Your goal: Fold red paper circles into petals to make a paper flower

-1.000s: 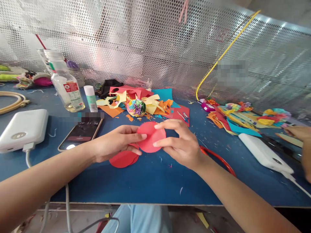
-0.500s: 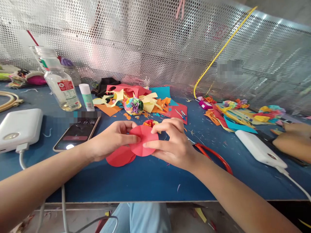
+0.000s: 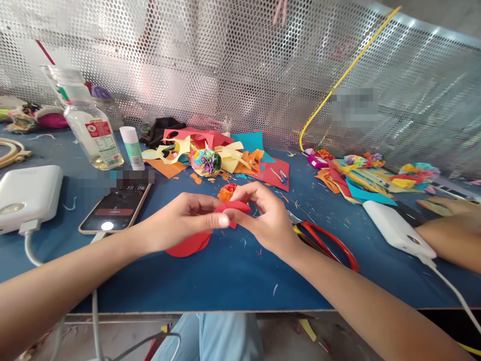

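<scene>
A red paper circle (image 3: 236, 206), bent over on itself, is pinched between my two hands above the table. My left hand (image 3: 191, 216) grips its left side, thumb in front and fingers behind. On the other side, my right hand (image 3: 263, 213) has thumb and fingers closed on the paper; part of the sheet is hidden by the fingers. More red paper circles (image 3: 188, 245) lie in a loose stack under my left hand. Just behind the hands sits an orange and red paper flower (image 3: 227, 192). Red-handled scissors (image 3: 330, 243) rest right of my right hand.
Paper scraps (image 3: 210, 140) and a multicoloured paper flower ball (image 3: 206, 162) lie behind. At left stand a glue stick (image 3: 132, 148), a bottle (image 3: 93, 128), a phone (image 3: 118, 205) and a power bank (image 3: 30, 198). Another person's hand (image 3: 451, 228) is beside a white power bank (image 3: 398, 228) at right.
The red circle was held flat and facing me, with crease lines showing; now it is folded over. My hands have come closer together, thumbs nearly meeting.
</scene>
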Motion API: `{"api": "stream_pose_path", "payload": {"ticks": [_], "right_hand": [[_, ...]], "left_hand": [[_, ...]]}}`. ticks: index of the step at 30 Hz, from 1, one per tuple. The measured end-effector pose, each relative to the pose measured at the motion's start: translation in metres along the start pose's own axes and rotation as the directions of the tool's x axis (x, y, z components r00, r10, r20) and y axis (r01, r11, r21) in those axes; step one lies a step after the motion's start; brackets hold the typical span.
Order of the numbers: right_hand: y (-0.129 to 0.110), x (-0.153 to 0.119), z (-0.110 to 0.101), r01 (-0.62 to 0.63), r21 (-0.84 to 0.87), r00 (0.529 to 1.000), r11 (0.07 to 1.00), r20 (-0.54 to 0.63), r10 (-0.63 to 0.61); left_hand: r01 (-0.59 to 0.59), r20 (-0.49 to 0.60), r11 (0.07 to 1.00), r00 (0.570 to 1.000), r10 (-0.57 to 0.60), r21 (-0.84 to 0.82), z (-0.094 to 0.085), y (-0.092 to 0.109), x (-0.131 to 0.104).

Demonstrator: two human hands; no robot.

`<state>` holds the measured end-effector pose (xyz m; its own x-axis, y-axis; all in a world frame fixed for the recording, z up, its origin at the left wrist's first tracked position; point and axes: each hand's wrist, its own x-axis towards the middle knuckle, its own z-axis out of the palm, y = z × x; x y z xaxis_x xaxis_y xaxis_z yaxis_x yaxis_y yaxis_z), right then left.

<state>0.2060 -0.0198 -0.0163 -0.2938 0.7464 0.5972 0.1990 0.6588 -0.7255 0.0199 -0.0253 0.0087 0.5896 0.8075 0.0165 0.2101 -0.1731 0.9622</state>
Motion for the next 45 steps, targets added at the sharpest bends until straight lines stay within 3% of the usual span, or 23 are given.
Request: {"api": "stream_pose_path", "payload": {"ticks": [5, 20, 24, 29, 32, 37, 45], "right_hand": [[0.0, 0.0, 0.0, -0.14, -0.015, 0.988, 0.99, 0.066, 0.141], [-0.002, -0.002, 0.002, -0.169, -0.034, 0.981, 0.985, 0.09, 0.171], [-0.006, -0.001, 0.002, -0.115, -0.101, 0.985, 0.988, 0.117, 0.127], [-0.009, -0.002, 0.002, -0.085, -0.096, 0.981, 0.992, 0.166, 0.1], [-0.008, -0.003, 0.001, -0.108, -0.109, 0.98, 0.988, 0.154, 0.124], [-0.001, -0.001, -0.001, -0.199, -0.097, 0.96, 0.975, 0.181, 0.214], [0.002, 0.002, -0.002, -0.287, 0.076, 0.946, 0.955, 0.181, 0.27]], "left_hand": [[0.033, 0.034, 0.997, 0.999, -0.036, 0.066, 0.001, -0.006, 0.001], [0.085, -0.021, 0.995, 0.996, -0.084, 0.056, 0.003, -0.009, 0.004], [0.047, -0.032, 0.978, 0.999, -0.042, 0.203, 0.001, -0.01, 0.003], [-0.045, -0.04, 0.882, 0.997, 0.072, 0.47, 0.0, -0.013, 0.003], [-0.041, -0.058, 0.902, 0.996, 0.073, 0.43, -0.001, -0.014, 0.003], [0.053, -0.1, 0.958, 0.995, -0.026, 0.283, -0.005, -0.011, 0.004], [0.118, -0.097, 0.973, 0.99, -0.101, 0.199, -0.008, -0.007, 0.005]]}}
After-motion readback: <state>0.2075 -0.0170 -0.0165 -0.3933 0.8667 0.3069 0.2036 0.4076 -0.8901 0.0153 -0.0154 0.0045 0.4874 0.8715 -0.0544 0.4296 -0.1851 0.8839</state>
